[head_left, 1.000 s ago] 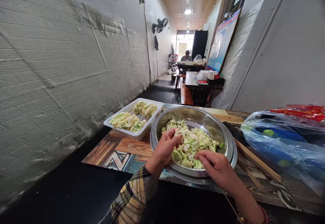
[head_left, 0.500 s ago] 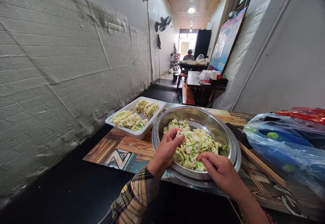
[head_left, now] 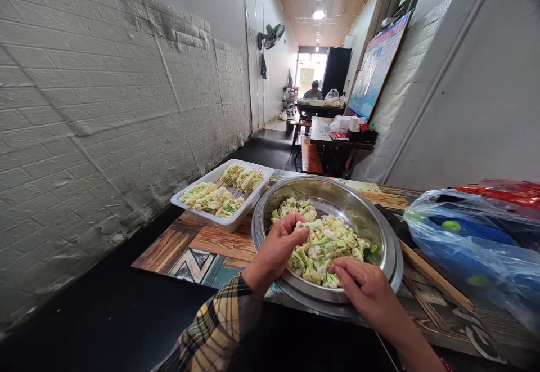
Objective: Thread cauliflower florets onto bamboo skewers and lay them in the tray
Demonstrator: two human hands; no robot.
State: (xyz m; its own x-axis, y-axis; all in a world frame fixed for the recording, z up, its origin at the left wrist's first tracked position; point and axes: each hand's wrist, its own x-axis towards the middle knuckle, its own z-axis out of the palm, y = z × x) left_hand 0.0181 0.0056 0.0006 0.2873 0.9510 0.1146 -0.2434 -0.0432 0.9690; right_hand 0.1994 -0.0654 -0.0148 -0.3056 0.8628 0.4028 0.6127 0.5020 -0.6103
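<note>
Holding a pale cauliflower piece [head_left: 313, 224] over the metal bowl [head_left: 337, 192] in the left hand [head_left: 278, 245], with thumb and fingers drawn together on it. Pinching, by the look of it, a thin stick [head_left: 387, 351] in the right hand [head_left: 369, 290], over the near right part of the bowl, with fingertips almost closed; cannot tell how the stick lies under the palm, seen only in part on the near side of the bowl. Wearing a plaid sleeve [head_left: 228, 316] on the left arm, also nearer than the bowl. Heaped inside the bowl: loose cauliflower [head_left: 346, 237]. Set just left of the bowl: a white tray [head_left: 221, 223] of skewered cauliflower [head_left: 202, 192]. Lying right of the bowl: wooden sticks [head_left: 434, 276], and farther right of it, a clear plastic bag [head_left: 472, 248]. Spread beneath the bowl: a patterned tabletop [head_left: 228, 243]. Far beyond the bowl: another person [head_left: 313, 93].
</note>
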